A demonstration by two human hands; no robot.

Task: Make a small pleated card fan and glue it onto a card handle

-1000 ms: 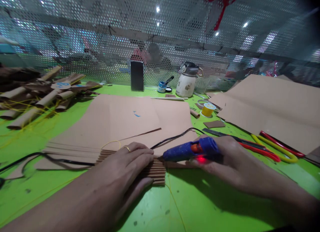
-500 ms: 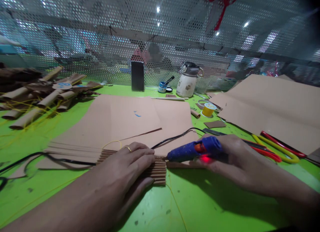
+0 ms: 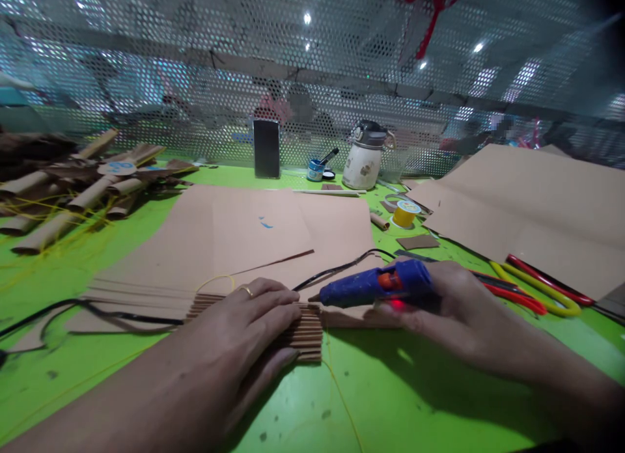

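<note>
My right hand [image 3: 454,310] is closed around a blue hot glue gun [image 3: 354,287] with an orange part and a red glowing light. Its nozzle points left, at the upper right corner of a pleated strip of brown paper [image 3: 310,336]. My left hand [image 3: 254,336] lies over these pleats and holds them down against the green table, thumb at the near side, fingers stretched across the top. A ring shows on one finger. Yellow string [image 3: 342,394] runs from under the pleats towards me. Part of the pleated strip is hidden under the left hand.
Brown paper sheets [image 3: 234,225] lie behind the pleats. A black cord [image 3: 131,315] crosses the table. Rolled paper tubes [image 3: 92,192] with yellow string are at left. At right lie a yellow spool [image 3: 405,214] and red-handled pliers [image 3: 517,297]. A phone [image 3: 266,149] and bottle [image 3: 362,157] stand behind.
The glue gun's nozzle has shifted slightly left and up along the far edge of the pleats. My left hand stays on the pleated paper.
</note>
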